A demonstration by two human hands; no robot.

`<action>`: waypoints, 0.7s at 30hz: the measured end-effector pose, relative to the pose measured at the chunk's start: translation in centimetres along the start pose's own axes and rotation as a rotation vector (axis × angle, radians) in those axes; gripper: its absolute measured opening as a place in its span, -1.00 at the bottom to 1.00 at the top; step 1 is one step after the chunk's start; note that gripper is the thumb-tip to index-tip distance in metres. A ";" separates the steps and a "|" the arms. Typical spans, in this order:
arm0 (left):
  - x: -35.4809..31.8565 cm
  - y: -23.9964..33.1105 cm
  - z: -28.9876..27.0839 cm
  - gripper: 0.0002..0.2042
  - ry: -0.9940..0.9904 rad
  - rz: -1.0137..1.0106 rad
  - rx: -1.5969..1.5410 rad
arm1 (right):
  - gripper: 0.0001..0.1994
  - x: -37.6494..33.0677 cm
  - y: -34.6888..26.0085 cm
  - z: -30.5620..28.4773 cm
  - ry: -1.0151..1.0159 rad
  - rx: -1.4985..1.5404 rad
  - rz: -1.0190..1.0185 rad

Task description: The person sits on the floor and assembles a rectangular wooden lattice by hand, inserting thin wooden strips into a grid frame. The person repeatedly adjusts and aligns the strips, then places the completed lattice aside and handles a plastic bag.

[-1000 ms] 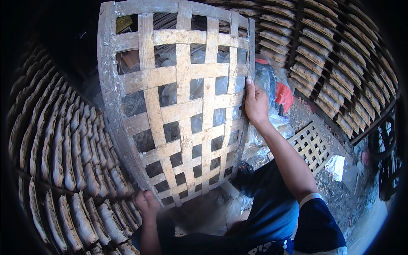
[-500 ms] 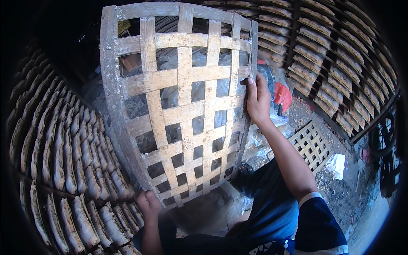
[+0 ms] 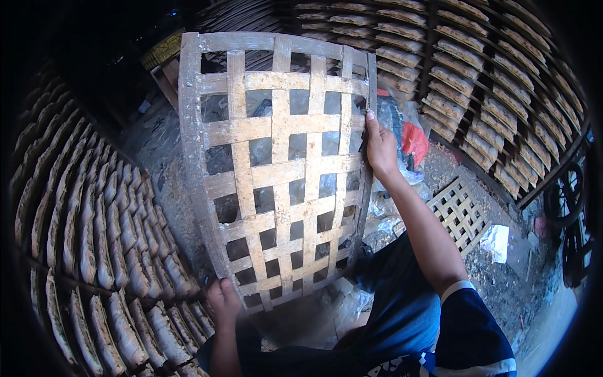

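A woven bamboo tray [image 3: 276,169] fills the frame's centre, held upright. The left hand [image 3: 223,301] has its fingers clamped on the lower corner, the right hand [image 3: 380,147] on the right edge. Stacked racks [image 3: 94,251] crowd the left; a smaller lattice [image 3: 458,213] lies on the floor at right.

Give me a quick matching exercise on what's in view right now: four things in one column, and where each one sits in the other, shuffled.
Things:
1. woven lattice tray
2. left hand
3. right hand
4. small lattice panel

Places:
A. lying flat on the ground at the right
B. gripping the tray's right edge, high up
C. held up in front of the person, between both hands
D. gripping the tray's lower left corner

Pairs: 1-C, 2-D, 3-B, 4-A
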State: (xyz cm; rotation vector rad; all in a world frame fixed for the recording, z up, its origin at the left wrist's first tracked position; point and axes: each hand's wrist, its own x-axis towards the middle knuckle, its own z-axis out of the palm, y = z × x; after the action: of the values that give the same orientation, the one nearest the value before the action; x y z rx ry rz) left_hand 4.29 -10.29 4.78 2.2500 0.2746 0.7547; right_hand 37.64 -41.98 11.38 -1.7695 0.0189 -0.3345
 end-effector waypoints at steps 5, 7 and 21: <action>0.7 1.1 0.5 -0.46 -0.061 -0.081 -0.060 | -0.32 2.2 0.7 -1.5 -0.026 -0.165 0.319; 1.0 0.4 0.8 -0.47 -0.102 -0.115 -0.065 | -0.40 2.7 1.9 -1.5 -0.117 0.100 0.279; 3.1 -1.5 2.2 -0.51 -0.299 -0.221 -0.183 | -0.56 2.9 4.6 -2.3 -0.185 0.127 0.406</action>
State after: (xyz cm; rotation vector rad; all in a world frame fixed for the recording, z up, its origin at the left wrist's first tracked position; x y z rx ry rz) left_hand 8.13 -9.27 3.91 2.0807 0.2911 0.3087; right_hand 40.64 -45.78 8.00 -1.6192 0.2166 0.1196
